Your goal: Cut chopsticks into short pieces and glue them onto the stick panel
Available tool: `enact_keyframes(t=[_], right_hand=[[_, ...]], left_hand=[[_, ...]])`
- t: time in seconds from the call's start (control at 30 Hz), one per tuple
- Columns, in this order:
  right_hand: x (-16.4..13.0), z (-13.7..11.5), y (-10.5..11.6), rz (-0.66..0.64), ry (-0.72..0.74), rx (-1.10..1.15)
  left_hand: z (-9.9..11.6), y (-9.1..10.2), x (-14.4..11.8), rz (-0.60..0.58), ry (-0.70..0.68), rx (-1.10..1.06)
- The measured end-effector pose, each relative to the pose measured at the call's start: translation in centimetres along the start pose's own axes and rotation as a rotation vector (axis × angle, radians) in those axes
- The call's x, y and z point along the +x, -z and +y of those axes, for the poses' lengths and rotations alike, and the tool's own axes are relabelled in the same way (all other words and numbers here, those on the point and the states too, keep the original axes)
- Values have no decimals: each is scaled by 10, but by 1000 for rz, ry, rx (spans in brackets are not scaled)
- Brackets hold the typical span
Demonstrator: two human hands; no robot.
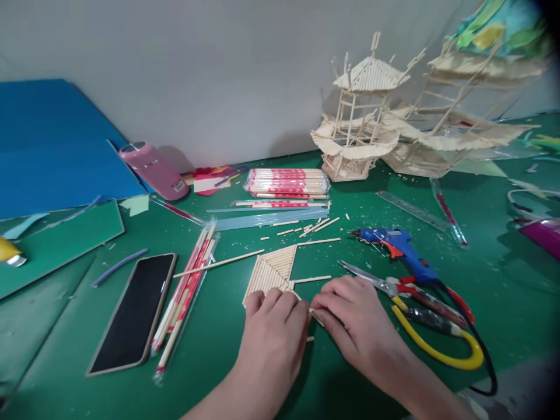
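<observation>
1. Lower centre of the frame: left hand [273,326], fingers close together and bent down over the lower part of the stick panel [273,267]; impossible to tell whether gripping or only pressing, with fingertips hidden.
2. Just right of there: right hand [356,315], apparently pinching a short stick [317,318] between thumb and fingertips, near the panel's lower right edge.
3. Mid-frame: stick panel flat on the green surface [210,356]; could skew or split along a seam under uneven pressure.
4. Right of centre: scissors [371,279], blade tips near the right knuckles; could nick skin on a careless reach.
5. Above those: glue gun [398,240], nozzle toward loose sticks [320,226]; possibly hot, hence a burn risk.
6. Left of centre: long stick [223,262] across wrapped sticks [186,291]; likely to roll if bumped.
</observation>
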State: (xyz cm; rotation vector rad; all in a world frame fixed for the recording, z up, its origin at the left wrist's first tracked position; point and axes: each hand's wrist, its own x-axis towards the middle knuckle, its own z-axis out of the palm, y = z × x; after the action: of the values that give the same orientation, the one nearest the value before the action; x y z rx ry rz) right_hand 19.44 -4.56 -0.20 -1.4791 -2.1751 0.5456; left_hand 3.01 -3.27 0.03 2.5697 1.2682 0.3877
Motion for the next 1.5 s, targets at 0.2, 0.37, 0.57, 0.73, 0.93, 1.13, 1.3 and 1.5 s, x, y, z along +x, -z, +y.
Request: enact_keyframes(t=[0.2, 0.37, 0.57, 0.73, 0.93, 1.13, 1.3, 1.5], right_hand=[[-4, -1, 4, -20, -7, 17], [-10, 4, 14, 29, 22, 19], [-62, 60, 43, 224, -235, -99], [-106, 103, 41, 133, -322, -315], [-101, 119, 40, 72, -300, -411], [-84, 133, 57, 29, -336, -352], [-78, 126, 67, -29, -457, 13], [-77, 106, 56, -33, -542, 824]], left_hand=[[4, 2, 3, -61, -12, -6], [4, 3, 3, -62, -47, -108], [-11, 21, 12, 166, 151, -394], [-21, 32, 21, 319, 472, -701], [-21, 20, 24, 377, 636, -1052], [-16, 13, 26, 374, 659, -1173], [-9, 16, 30, 325, 698, -1349], [-1, 21, 40, 312, 713, -1564]])
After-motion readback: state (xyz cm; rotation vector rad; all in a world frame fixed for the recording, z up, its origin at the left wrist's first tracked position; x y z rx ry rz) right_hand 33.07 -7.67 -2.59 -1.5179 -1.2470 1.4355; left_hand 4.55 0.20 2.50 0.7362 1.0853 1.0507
